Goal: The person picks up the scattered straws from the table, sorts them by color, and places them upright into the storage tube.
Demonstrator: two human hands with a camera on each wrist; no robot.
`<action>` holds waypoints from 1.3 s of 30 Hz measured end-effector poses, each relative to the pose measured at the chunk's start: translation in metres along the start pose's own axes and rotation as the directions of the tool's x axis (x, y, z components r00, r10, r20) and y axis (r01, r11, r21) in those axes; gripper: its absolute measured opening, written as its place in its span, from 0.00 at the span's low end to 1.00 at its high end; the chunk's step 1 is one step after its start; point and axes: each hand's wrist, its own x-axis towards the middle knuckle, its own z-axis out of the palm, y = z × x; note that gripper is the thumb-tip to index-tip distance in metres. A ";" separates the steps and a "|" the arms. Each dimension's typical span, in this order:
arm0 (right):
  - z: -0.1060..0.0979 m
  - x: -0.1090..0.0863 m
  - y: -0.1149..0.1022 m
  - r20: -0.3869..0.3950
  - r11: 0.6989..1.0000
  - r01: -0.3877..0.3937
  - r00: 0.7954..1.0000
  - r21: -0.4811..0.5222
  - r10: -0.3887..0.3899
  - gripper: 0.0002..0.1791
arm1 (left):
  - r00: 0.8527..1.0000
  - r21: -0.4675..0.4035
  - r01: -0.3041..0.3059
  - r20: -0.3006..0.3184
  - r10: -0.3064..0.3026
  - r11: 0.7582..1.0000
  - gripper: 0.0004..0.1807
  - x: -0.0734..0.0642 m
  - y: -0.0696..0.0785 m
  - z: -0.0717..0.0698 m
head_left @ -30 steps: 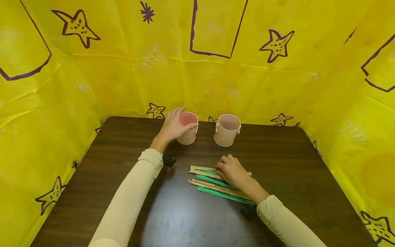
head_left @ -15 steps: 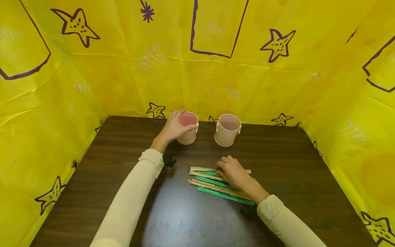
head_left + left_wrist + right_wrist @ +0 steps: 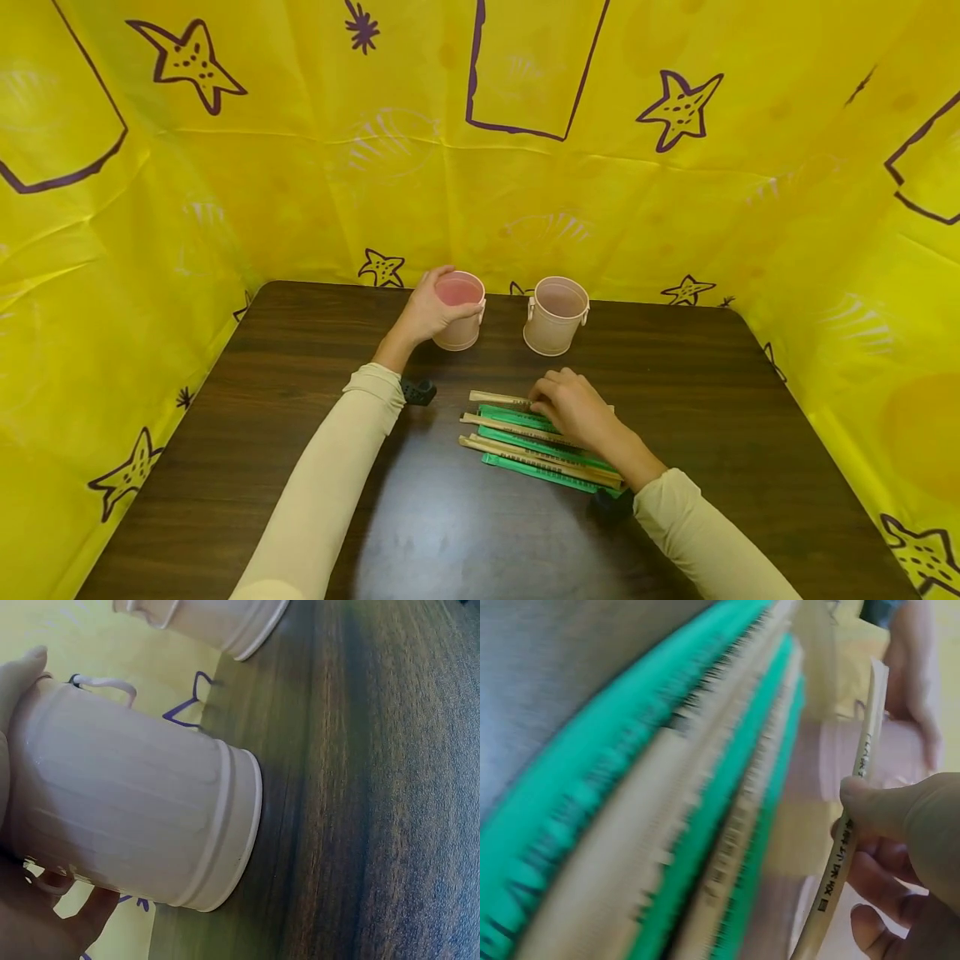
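Observation:
At the back of the table, my left hand [image 3: 427, 317] grips the left pale pink bucket [image 3: 457, 335] near its rim, thumb on the near side and fingers round the back. The bucket stands upright, its inside pinkish. My right hand [image 3: 579, 410] pinches a brown paper-wrapped straw [image 3: 870, 720] between thumb and fingers; printed characters run along the wrapper. In the head view this straw lies at the far edge of a row of wrapped straws, some in green wrappers [image 3: 536, 472], others in brown wrappers [image 3: 480, 419]. The hand covers part of the row.
A second pink bucket [image 3: 553, 333] with side handles stands right of the held one. The dark wood table [image 3: 420, 517] ends at the back against a yellow patterned cloth [image 3: 315, 200], which also hangs along both sides.
My right hand has moved slightly away from me, and the brown straw it pinches has separated from the row towards the buckets. My left hand has stayed on its bucket.

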 end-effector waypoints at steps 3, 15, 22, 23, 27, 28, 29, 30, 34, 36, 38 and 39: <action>-0.010 0.004 0.003 -0.018 1.000 -0.022 1.000 0.019 0.022 0.05 | 1.000 -0.010 -0.002 -0.003 0.001 1.000 0.56 0.000 0.000 0.000; -0.047 0.024 0.015 -0.122 0.951 -0.165 0.972 0.260 0.202 0.05 | 1.000 -0.034 -0.007 -0.012 0.007 0.999 0.55 -0.001 0.000 -0.001; -0.057 0.040 0.014 -0.230 0.909 -0.158 0.938 0.385 0.260 0.07 | 1.000 -0.039 -0.002 -0.015 0.001 0.999 0.55 -0.002 0.000 -0.001; -0.058 0.043 0.013 -0.242 0.898 -0.161 0.930 0.410 0.277 0.07 | 1.000 -0.040 -0.003 -0.013 0.003 0.999 0.55 -0.002 0.000 -0.001; -0.060 0.053 0.009 -0.308 0.835 -0.163 0.879 0.526 0.365 0.09 | 1.000 -0.034 -0.003 -0.012 0.003 0.999 0.54 -0.001 -0.001 0.001; -0.060 0.055 0.007 -0.324 0.814 -0.159 0.861 0.559 0.391 0.10 | 1.000 -0.033 -0.004 -0.012 0.004 0.999 0.54 -0.001 -0.001 0.001; -0.061 0.057 0.005 -0.341 0.792 -0.153 0.842 0.592 0.417 0.11 | 1.000 -0.032 -0.004 -0.011 0.004 0.999 0.54 0.000 -0.001 0.001; -0.061 0.060 0.004 -0.358 0.770 -0.141 0.824 0.622 0.440 0.11 | 1.000 -0.032 -0.005 -0.010 0.005 0.999 0.54 0.000 -0.001 0.001; -0.064 0.069 -0.001 -0.404 0.683 -0.072 0.759 0.727 0.511 0.11 | 1.000 -0.038 -0.006 -0.006 0.006 0.999 0.54 0.000 -0.001 0.001; -0.068 0.075 -0.002 -0.421 0.644 -0.027 0.736 0.764 0.530 0.09 | 1.000 -0.037 -0.003 -0.003 0.003 0.999 0.54 0.000 0.000 0.001; -0.071 0.081 -0.005 -0.440 0.612 0.024 0.717 0.791 0.541 0.07 | 1.000 -0.034 -0.002 -0.001 0.002 0.999 0.54 -0.001 0.000 0.000; -0.073 0.084 -0.006 -0.449 0.595 0.051 0.709 0.802 0.544 0.07 | 1.000 -0.031 -0.001 -0.001 0.001 1.000 0.54 -0.001 0.000 0.000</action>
